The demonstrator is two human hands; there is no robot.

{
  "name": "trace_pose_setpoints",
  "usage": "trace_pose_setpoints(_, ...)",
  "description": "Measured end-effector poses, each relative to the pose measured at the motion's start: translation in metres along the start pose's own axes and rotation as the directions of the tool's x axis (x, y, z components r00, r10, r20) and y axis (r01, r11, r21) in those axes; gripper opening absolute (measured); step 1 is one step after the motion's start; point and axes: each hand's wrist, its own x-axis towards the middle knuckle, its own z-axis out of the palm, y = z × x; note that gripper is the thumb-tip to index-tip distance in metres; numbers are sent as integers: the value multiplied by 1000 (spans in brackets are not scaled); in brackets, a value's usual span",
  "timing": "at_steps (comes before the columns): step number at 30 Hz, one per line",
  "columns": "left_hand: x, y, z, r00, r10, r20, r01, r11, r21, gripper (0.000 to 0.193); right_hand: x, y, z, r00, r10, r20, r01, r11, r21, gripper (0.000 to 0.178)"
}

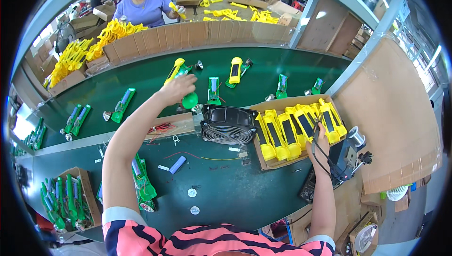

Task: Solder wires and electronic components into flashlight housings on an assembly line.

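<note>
My left hand (pixel 180 89) reaches across to the green belt, its fingers closed round a green flashlight housing (pixel 190 100) whose rounded end shows below the palm. A yellow-and-green flashlight (pixel 174 70) lies just beyond those fingers, partly hidden by them. My right hand (pixel 320 144) is closed on a slim dark tool with a looping black cable (pixel 316 154), which looks like a soldering iron. It is over the right part of a cardboard box (pixel 273 164) packed with yellow flashlight housings (pixel 288 133) bearing dark panels. The tool's tip is hard to make out.
A black fan (pixel 228 124) stands mid-bench, near a blue battery cell (pixel 178 164). Green housings (pixel 123 105) line the belt; more fill a box (pixel 89 195) at left. A solder spool (pixel 356 137) stands at right. Across the belt, a person (pixel 146 6) handles a yellow part.
</note>
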Motion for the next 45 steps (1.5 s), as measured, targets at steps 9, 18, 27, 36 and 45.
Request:
trace_pose_setpoints(9,-39,157,-177,988,-116,-102,105,989,-104,38,-73,-27,-70,994,-93,-62,109,707,699,56)
trace_pose_setpoints(18,-123,347,-127,899,-235,369,401,781,-478,59,-220,-66,-6,864,-496,-89,477,749,459,35)
trace_pose_setpoints(27,-104,366,-95,678,-577,454,470,-134,-873,47,-267,-72,15,866,-493,-76,376,544,751,46)
trace_pose_setpoints(36,-116,361,-106,379,-886,269,265,-175,-948,9,-248,-85,29,691,-723,19,377,382,843,37)
trace_pose_setpoints(45,-137,322,-96,783,-590,197,609,665,-431,11,-240,-104,4,815,-566,-125,395,384,834,29)
